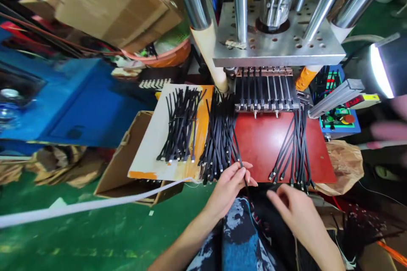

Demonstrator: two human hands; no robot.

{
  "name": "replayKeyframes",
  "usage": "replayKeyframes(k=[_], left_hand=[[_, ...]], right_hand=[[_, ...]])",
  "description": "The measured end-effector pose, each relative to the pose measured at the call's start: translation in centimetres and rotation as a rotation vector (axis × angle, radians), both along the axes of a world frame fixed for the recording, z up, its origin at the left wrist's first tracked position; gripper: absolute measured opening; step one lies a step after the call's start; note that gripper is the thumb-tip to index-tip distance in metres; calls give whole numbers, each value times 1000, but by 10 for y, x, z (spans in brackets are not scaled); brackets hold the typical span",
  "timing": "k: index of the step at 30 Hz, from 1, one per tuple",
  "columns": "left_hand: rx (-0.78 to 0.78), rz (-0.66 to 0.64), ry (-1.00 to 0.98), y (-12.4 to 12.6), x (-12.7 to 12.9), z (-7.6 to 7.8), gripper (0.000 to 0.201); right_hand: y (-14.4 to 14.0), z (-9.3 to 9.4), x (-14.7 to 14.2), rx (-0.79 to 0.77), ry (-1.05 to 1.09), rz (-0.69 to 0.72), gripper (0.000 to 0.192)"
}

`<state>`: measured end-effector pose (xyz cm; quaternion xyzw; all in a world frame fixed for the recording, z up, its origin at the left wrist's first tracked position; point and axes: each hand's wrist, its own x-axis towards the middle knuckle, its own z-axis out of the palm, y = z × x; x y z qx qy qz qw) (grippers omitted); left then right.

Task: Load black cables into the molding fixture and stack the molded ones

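My left hand (233, 184) pinches a thin black cable (237, 146) at the red work surface's front edge. One end of that cable reaches up beside a dense pile of black cables (219, 135), and the lower part runs down over my lap. To the right, my right hand (300, 211) is blurred, with thumb and fingers apart and nothing visible between them. It is nearest to a loose bundle of black cables (297, 148) with metal-tipped plugs. Above the red work surface (254, 148), a metal fixture (267, 93) holds a row of several black cables.
A press with a thick steel plate (280, 55) and upright rods stands over the fixture. More cables (181, 127) lie on a white and orange board (149, 152) above a cardboard box (122, 156). At right are a control box (340, 123) and a bright lamp (380, 70).
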<state>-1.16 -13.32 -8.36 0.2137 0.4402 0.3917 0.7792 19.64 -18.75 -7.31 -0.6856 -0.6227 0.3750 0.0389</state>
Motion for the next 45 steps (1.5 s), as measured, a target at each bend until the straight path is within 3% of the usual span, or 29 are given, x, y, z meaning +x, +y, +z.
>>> replayKeyframes(k=[2, 4, 9, 15, 18, 21, 25, 27, 28, 30, 33, 35, 40, 43, 45], left_hand=[[96, -130, 109, 4, 5, -2, 36], [155, -264, 194, 7, 10, -4, 45], [130, -422, 243, 16, 26, -6, 66], [183, -461, 253, 24, 31, -9, 68], [136, -457, 228, 25, 34, -12, 66], [-28, -369, 8, 31, 43, -11, 59], [-176, -257, -244, 35, 52, 1, 48], [-107, -309, -232, 29, 50, 9, 45], [-46, -363, -197, 23, 48, 12, 45], [76, -467, -80, 9, 41, 18, 48], [169, -585, 153, -6, 30, 24, 48], [250, -618, 318, -4, 24, 30, 43], [620, -393, 591, 44, 28, 57, 34], [783, -406, 542, 73, 35, 72, 19], [811, -442, 499, 82, 37, 79, 20]], right_hand=[[7, -12, 5, 101, -270, -154, 43], [16, -21, 9, 176, -374, -173, 38], [15, -23, 13, 282, -22, -170, 41], [21, -20, 14, 210, -283, -226, 33], [23, -6, 21, 222, 68, -179, 31], [7, 14, 23, 123, 426, -20, 30], [-13, 29, 33, -84, 489, 144, 19], [-7, 30, 43, -141, 520, 151, 13], [1, 29, 46, -151, 564, 118, 19], [22, 25, 46, -110, 697, -56, 36], [51, 17, 27, 91, 865, -436, 46], [60, 12, 10, 200, 911, -532, 44], [51, 10, -8, 313, 879, -333, 37], [47, 14, -5, 374, 801, -202, 43], [47, 17, -1, 402, 755, -140, 39]])
